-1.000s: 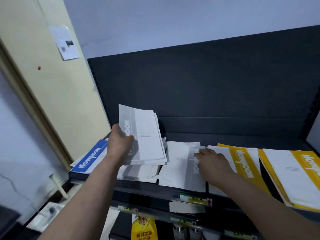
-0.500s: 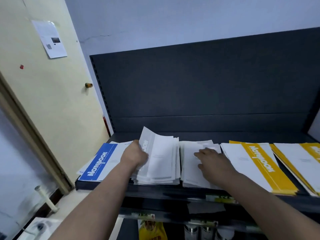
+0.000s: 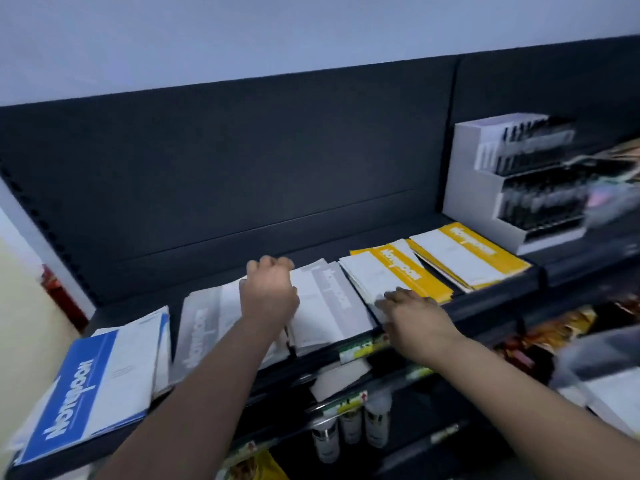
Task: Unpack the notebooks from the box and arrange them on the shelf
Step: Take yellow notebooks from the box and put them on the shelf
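Notebook stacks lie in a row on the dark shelf (image 3: 491,296): a blue stack (image 3: 104,382) at the left, two grey stacks (image 3: 204,323) (image 3: 325,306) in the middle, two yellow stacks (image 3: 401,271) (image 3: 467,254) at the right. My left hand (image 3: 268,296) rests over the seam between the grey stacks, its fingers curled round the far edge of the left grey stack. My right hand (image 3: 412,313) lies flat, fingertips touching the front left corner of the nearer yellow stack. The box is out of view.
A white tiered pen display (image 3: 512,181) stands on the shelf beyond the yellow stacks. On a lower shelf stand small white bottles (image 3: 349,427). Blurred packaged goods (image 3: 554,337) fill the shelves at the right. The shelf's dark back panel (image 3: 242,168) rises behind the notebooks.
My left hand has laid the raised grey stack flat and slid to its far edge. My right hand moved from the grey stack to the yellow one. The view swung right.
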`<action>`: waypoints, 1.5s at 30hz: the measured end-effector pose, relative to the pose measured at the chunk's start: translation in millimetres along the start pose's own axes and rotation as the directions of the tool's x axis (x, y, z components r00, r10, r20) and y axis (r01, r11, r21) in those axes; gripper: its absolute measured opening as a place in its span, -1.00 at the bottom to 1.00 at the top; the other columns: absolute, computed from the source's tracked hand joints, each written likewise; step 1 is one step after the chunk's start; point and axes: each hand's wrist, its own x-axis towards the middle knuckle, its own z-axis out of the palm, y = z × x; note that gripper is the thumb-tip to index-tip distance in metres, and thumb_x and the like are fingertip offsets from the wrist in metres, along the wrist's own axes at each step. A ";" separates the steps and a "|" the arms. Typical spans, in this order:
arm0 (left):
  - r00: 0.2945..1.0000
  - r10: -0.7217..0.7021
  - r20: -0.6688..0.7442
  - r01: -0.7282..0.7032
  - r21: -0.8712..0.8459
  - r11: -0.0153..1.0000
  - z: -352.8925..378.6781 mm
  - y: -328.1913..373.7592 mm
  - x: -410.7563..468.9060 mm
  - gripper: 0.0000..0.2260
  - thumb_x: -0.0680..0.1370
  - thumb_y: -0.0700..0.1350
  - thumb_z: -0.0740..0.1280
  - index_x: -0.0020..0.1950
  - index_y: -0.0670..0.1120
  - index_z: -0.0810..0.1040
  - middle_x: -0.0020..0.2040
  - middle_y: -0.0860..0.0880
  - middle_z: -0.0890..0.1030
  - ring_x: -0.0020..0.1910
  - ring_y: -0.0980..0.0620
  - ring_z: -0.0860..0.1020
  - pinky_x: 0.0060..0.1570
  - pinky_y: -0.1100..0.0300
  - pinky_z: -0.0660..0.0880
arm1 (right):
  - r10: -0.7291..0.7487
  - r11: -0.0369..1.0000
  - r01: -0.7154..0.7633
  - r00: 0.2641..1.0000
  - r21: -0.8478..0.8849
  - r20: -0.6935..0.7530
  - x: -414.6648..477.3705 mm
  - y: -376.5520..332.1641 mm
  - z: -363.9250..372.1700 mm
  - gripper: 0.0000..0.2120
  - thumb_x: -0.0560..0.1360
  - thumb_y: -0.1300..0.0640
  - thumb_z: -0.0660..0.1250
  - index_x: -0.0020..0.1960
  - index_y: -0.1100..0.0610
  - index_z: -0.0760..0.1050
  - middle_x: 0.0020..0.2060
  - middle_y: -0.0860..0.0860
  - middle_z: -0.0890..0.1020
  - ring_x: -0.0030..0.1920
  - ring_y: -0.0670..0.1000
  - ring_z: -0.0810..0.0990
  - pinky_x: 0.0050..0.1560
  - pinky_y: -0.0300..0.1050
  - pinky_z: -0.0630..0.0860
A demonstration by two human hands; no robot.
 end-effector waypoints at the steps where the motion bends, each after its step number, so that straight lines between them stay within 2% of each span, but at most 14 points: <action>1: 0.999 0.053 0.005 -0.053 0.033 0.998 4.3 19.6 -1.9 -0.60 0.51 -0.16 0.27 0.35 0.05 0.43 0.27 -0.01 0.44 0.26 -0.07 0.33 0.09 0.07 0.36 | 0.036 0.999 -0.036 0.999 -0.004 -0.004 -10.6 12.6 -1.3 -0.56 0.56 0.11 0.19 0.43 0.02 0.31 0.41 -0.01 0.34 0.46 0.07 0.22 0.32 0.03 0.30; 5: 0.972 0.230 0.040 -0.231 0.029 0.972 17.5 92.9 -18.0 -0.64 0.55 -0.14 0.25 0.34 0.06 0.45 0.32 -0.01 0.44 0.31 -0.09 0.31 0.17 0.00 0.33 | 0.172 0.985 -0.172 0.984 0.006 -0.044 -58.4 67.0 -4.2 -0.60 0.57 0.07 0.19 0.40 0.02 0.33 0.39 0.00 0.36 0.45 0.08 0.22 0.30 0.05 0.33; 8: 0.934 0.346 0.090 -0.346 -0.009 0.938 29.0 155.4 -34.4 -0.66 0.55 -0.12 0.28 0.33 0.06 0.46 0.32 -0.02 0.45 0.32 -0.09 0.31 0.16 -0.01 0.34 | 0.286 0.958 -0.285 0.958 0.023 -0.013 -105.1 113.7 -1.5 -0.59 0.58 0.05 0.18 0.41 0.02 0.32 0.42 0.01 0.34 0.48 0.07 0.20 0.32 0.04 0.30; 11: 0.886 0.434 0.161 -0.434 -0.035 0.900 45.6 227.5 -58.0 -0.68 0.56 -0.08 0.31 0.31 0.06 0.48 0.29 -0.03 0.48 0.31 -0.11 0.33 0.15 -0.01 0.37 | 0.399 0.917 -0.400 0.917 0.012 0.018 -161.6 169.1 5.2 -0.60 0.54 0.06 0.18 0.38 -0.01 0.35 0.36 -0.01 0.41 0.41 0.08 0.30 0.26 0.02 0.35; 16: 0.779 0.564 0.276 -0.561 -0.096 0.822 69.9 342.3 -111.0 -0.69 0.56 -0.04 0.33 0.30 0.07 0.48 0.29 -0.04 0.48 0.34 -0.11 0.34 0.23 -0.02 0.39 | 0.591 0.806 -0.591 0.803 -0.023 0.073 -256.7 259.2 9.8 -0.61 0.56 0.02 0.20 0.39 -0.03 0.35 0.35 -0.02 0.42 0.39 0.06 0.34 0.25 -0.03 0.36; 21: 0.720 0.612 0.328 -0.600 -0.150 0.786 98.3 421.7 -156.4 -0.72 0.55 -0.05 0.32 0.27 0.02 0.51 0.25 -0.05 0.51 0.30 -0.11 0.38 0.20 -0.01 0.40 | 0.717 0.694 -0.719 0.683 -0.047 0.138 -332.0 330.4 22.8 -0.59 0.55 0.01 0.21 0.40 -0.02 0.34 0.35 0.00 0.43 0.38 0.08 0.37 0.26 -0.02 0.40; 24: 0.687 0.625 0.372 -0.613 -0.165 0.773 118.3 450.9 -173.3 -0.73 0.54 -0.07 0.32 0.25 0.01 0.54 0.24 -0.07 0.54 0.28 -0.12 0.41 0.18 -0.02 0.45 | 0.746 0.655 -0.754 0.636 -0.044 0.197 -359.7 354.3 32.0 -0.59 0.56 0.02 0.21 0.39 -0.01 0.34 0.35 0.01 0.43 0.38 0.08 0.38 0.30 -0.03 0.40; 27: 0.660 0.624 0.419 -0.598 -0.209 0.774 134.1 470.4 -185.7 -0.71 0.53 -0.03 0.34 0.25 0.11 0.53 0.25 -0.01 0.57 0.28 -0.08 0.46 0.19 0.04 0.45 | 0.766 0.620 -0.784 0.596 -0.031 0.239 -375.0 364.6 44.8 -0.61 0.55 0.04 0.20 0.38 0.00 0.35 0.33 0.01 0.45 0.35 0.09 0.40 0.28 -0.03 0.40; 31: 0.590 0.636 0.497 -0.627 -0.214 0.749 157.1 489.5 -190.2 -0.65 0.55 -0.03 0.33 0.34 0.08 0.49 0.32 0.00 0.52 0.31 -0.04 0.47 0.22 0.09 0.43 | 0.787 0.551 -0.834 0.528 0.021 0.318 -380.3 368.9 68.0 -0.60 0.55 0.10 0.19 0.39 0.05 0.34 0.33 0.05 0.43 0.34 0.13 0.40 0.26 -0.02 0.41; 34: 0.531 0.656 0.536 -0.641 -0.252 0.725 175.7 500.7 -183.3 -0.65 0.54 -0.07 0.34 0.33 0.05 0.48 0.33 -0.02 0.50 0.26 -0.07 0.49 0.22 0.03 0.47 | 0.792 0.491 -0.870 0.465 0.042 0.396 -376.6 370.4 87.3 -0.57 0.55 0.11 0.20 0.40 0.08 0.30 0.33 0.08 0.41 0.33 0.14 0.39 0.25 -0.02 0.43; 39: 0.409 0.722 0.559 -0.729 -0.276 0.626 208.8 514.5 -163.8 -0.66 0.59 -0.11 0.30 0.37 -0.01 0.45 0.33 -0.07 0.48 0.29 -0.08 0.45 0.18 0.09 0.47 | 0.808 0.313 -0.946 0.309 0.078 0.502 -364.7 366.6 117.0 -0.51 0.55 0.11 0.19 0.45 0.11 0.20 0.34 0.11 0.39 0.34 0.16 0.39 0.27 -0.01 0.41; 45: 0.258 0.745 0.616 -0.783 -0.318 0.534 255.0 525.7 -137.4 -0.66 0.59 -0.09 0.27 0.37 0.01 0.43 0.35 -0.01 0.48 0.33 -0.07 0.43 0.16 0.08 0.42 | 0.813 0.048 -0.996 0.082 0.075 0.577 -345.9 353.5 153.2 -0.36 0.54 0.13 0.16 0.54 0.12 -0.03 0.42 0.13 0.26 0.38 0.17 0.33 0.33 0.01 0.36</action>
